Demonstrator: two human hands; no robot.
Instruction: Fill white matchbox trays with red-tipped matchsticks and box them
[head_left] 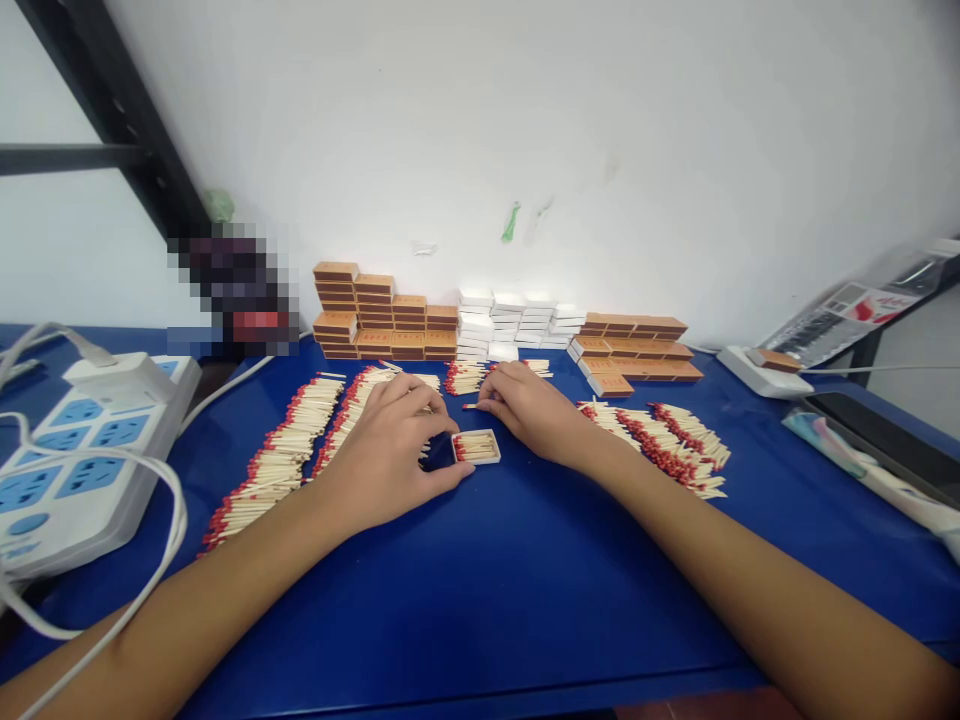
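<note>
A small white matchbox tray (pixel 497 459) partly filled with red-tipped matches (pixel 474 446) rests on the blue table. My left hand (pixel 401 440) grips the tray's left end between thumb and fingers. Just behind the tray, my right hand (pixel 529 405) is pinched on a match (pixel 470 406) with its red head pointing left. A loose heap of matches (pixel 466 378) lies behind both hands, partly covered by the right one. Long rows of matches (pixel 292 440) run along the left, partly hidden by my left hand and forearm. More matches (pixel 667 440) are spread to the right.
Brown matchboxes (pixel 375 310) and white trays (pixel 476 325) stand stacked along the wall, with more brown boxes (pixel 637 345) at right. A white power strip (pixel 97 450) with looping cables sits left. A dark phone-like slab (pixel 885 440) and a plastic-wrapped item (pixel 870 470) lie right.
</note>
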